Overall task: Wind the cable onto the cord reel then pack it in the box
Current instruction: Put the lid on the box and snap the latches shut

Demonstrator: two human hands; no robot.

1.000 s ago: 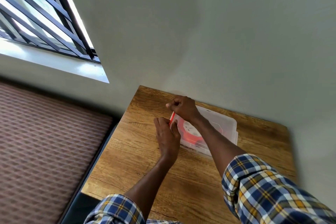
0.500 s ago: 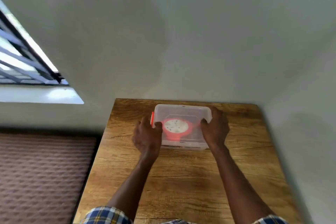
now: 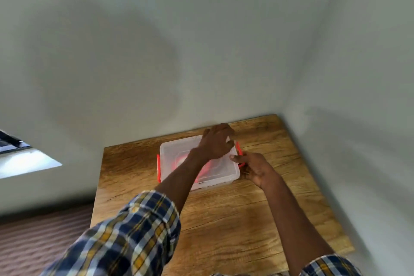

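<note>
A translucent plastic box (image 3: 172,152) with its lid on stands on the wooden table (image 3: 224,219) near the wall. Through the lid the red and white cord reel (image 3: 180,159) shows faintly. A red latch (image 3: 158,168) lies flat against the box's left end. My left hand (image 3: 216,141) reaches across the lid and holds its far right corner, fingers curled over the edge. My right hand (image 3: 253,166) is at the right end, fingers pinched on the other red latch (image 3: 238,149), which it partly hides.
The table sits in a corner, with pale walls behind (image 3: 201,63) and to the right (image 3: 358,119). A bright window sill (image 3: 24,163) is at the left. A ribbed brown surface (image 3: 33,242) lies below the table's left edge.
Half a second ago my hands held the two ends of the box. My left hand has crossed over the lid to the right end, and my right hand has taken the right latch.
</note>
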